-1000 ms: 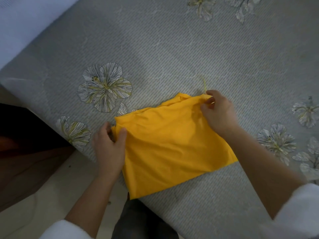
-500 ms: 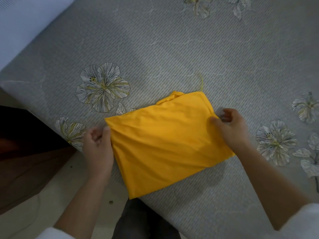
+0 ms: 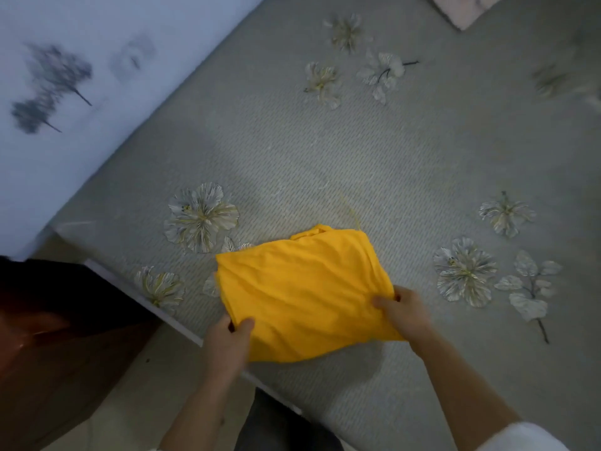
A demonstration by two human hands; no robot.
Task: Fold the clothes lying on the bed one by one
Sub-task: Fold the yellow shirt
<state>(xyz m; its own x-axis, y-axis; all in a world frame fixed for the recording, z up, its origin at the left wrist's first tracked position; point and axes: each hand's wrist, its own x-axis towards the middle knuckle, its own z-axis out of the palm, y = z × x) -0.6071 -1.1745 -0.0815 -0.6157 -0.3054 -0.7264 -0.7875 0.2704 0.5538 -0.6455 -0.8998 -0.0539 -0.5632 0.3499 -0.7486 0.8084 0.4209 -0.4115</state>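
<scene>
A folded yellow garment (image 3: 302,288) lies near the front edge of the grey bed (image 3: 325,151), which has a flower print. My left hand (image 3: 227,343) grips the garment's near left corner, thumb on top and fingers under the cloth. My right hand (image 3: 403,312) grips the near right edge the same way. The near edge of the garment looks slightly lifted off the bed. A thin yellow thread sticks out behind its far edge.
A pale pink cloth (image 3: 465,9) lies at the bed's far right corner. A white wall (image 3: 81,76) with dark smudges runs along the left. Dark wooden furniture (image 3: 58,336) and pale floor lie below the bed's near left edge.
Both hands slid from the garment's far corners along its sides to its near corners. The camera tilted up, showing more of the bed and wall.
</scene>
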